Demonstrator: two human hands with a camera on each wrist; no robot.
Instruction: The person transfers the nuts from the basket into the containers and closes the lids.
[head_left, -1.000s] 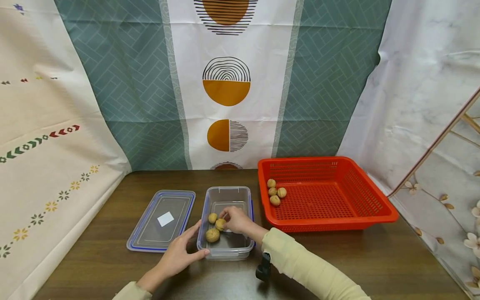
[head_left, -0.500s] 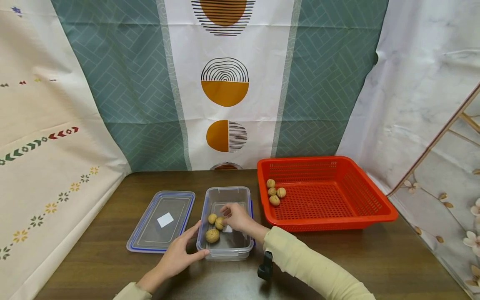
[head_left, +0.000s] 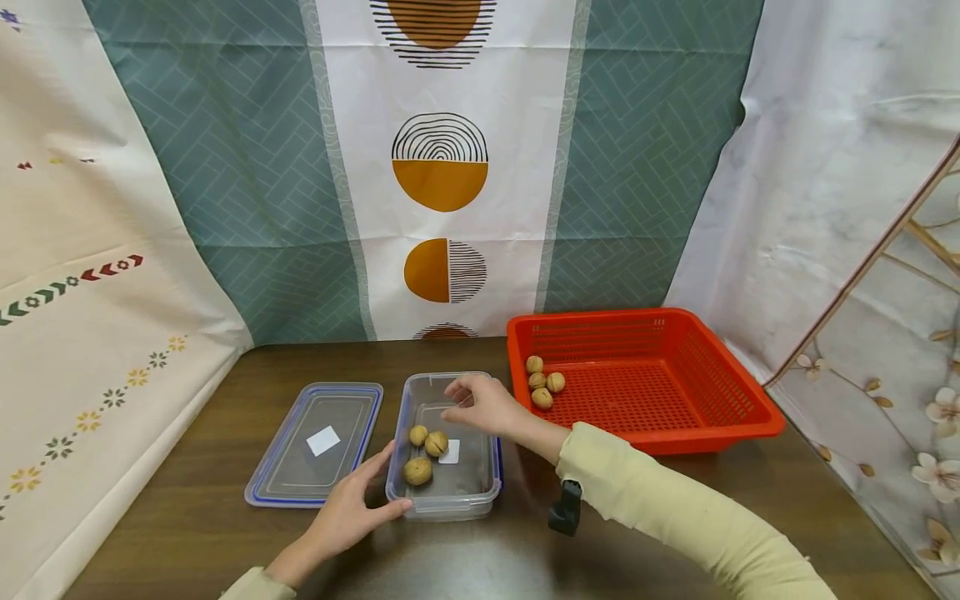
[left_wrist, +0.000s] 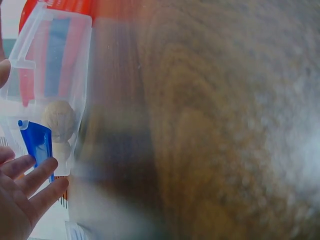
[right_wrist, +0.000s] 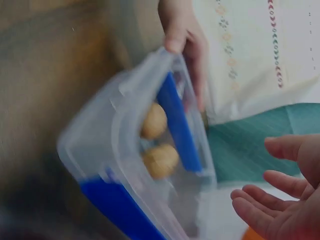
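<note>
My left hand [head_left: 347, 504] rests against a clear plastic food container [head_left: 450, 505], its thumb at the near left corner and its fingers along the left wall. In the left wrist view, its straight fingers [left_wrist: 42, 175] lie at a blue side latch [left_wrist: 37, 140]. Inside the container sit three walnuts [head_left: 417, 471], towards the left side, beside a white square label [head_left: 450, 452]. Over the container's far right part hovers my right hand [head_left: 487, 406], fingers loosely bent and holding nothing. The right wrist view shows its fingers [right_wrist: 255, 210] spread apart from the container.
A clear lid [head_left: 322, 446] with a blue seal lies flat on the wooden table [head_left: 247, 392], left of the container. To the right stands a red plastic basket [head_left: 660, 437], with several walnuts [head_left: 542, 398] gathered at its left end. Patterned cloths [head_left: 465, 200] hang behind.
My right hand has let go of a walnut in the container, then lifted up and to the right. The left hand stays at the container's side. The head view has shifted slightly.
</note>
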